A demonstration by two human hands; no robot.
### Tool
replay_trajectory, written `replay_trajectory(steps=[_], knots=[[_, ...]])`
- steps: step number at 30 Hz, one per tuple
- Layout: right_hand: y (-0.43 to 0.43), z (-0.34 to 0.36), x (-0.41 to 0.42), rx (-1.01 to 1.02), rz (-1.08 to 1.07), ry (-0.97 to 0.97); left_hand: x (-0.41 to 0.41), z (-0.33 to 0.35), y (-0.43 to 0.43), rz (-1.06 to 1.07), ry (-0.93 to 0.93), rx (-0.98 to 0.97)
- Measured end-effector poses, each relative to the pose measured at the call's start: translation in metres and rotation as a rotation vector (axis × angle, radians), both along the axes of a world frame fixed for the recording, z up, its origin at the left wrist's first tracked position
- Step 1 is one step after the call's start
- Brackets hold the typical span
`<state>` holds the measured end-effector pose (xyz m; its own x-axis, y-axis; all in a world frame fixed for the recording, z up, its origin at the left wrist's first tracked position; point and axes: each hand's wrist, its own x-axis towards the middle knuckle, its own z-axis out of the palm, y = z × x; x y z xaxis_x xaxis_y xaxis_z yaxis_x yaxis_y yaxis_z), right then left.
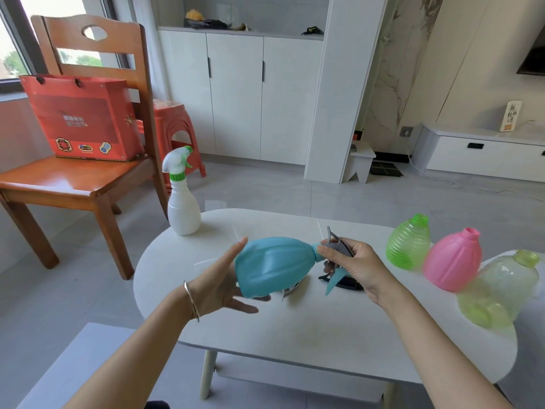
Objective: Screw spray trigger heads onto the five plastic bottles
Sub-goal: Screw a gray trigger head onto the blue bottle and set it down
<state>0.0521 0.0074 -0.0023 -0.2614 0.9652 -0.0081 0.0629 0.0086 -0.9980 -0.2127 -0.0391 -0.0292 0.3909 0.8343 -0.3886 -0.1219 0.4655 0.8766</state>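
Blue bottle (274,265) sideways, straight-fingered left hand (224,286) against its base, right hand (356,267) tight around grey trigger head (339,246).

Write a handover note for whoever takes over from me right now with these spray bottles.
Left hand: straight fingers cradle the base of the blue bottle, held sideways above the table.
Right hand: grips the grey trigger head at the blue bottle's neck; how tight it is cannot be told.
Done: white bottle, head on, upright at the far left.
Left: finish the blue one, then the green bottle, pink bottle and pale bottle, all headless at the right.
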Motion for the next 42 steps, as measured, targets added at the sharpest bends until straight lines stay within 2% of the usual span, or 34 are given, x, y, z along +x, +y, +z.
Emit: replay_trajectory(steps=[3,10,13,16,19,22,29,35,39,42], knots=[[0.000,0.000,-0.003,0.156,-0.022,-0.086,-0.006,-0.006,0.000,0.009,-0.058,-0.085],[-0.009,0.001,-0.030,0.519,-0.287,-0.206,-0.011,0.004,0.001,0.212,-0.290,0.020],[-0.020,0.007,-0.058,0.446,-0.237,-0.080,-0.013,0.008,0.001,0.330,-0.328,0.110],[-0.024,0.012,-0.094,0.154,-0.105,-0.017,-0.016,0.011,0.000,0.392,-0.338,0.209],[-0.020,0.021,-0.125,-0.108,0.078,0.083,-0.023,0.011,0.000,0.420,-0.268,0.310],[-0.010,0.029,-0.149,-0.169,0.139,0.112,-0.036,0.008,0.002,0.447,-0.157,0.443],[0.036,0.023,-0.191,-0.127,0.193,0.087,-0.078,-0.001,0.024,0.547,0.077,0.520],[0.105,0.009,-0.214,0.005,0.213,-0.009,-0.128,-0.022,0.061,0.841,0.300,0.506],[0.138,-0.001,-0.230,0.106,0.301,-0.094,-0.148,-0.043,0.086,0.852,0.428,0.484],[0.154,-0.014,-0.235,0.122,0.387,-0.155,-0.152,-0.055,0.099,0.835,0.407,0.459]])
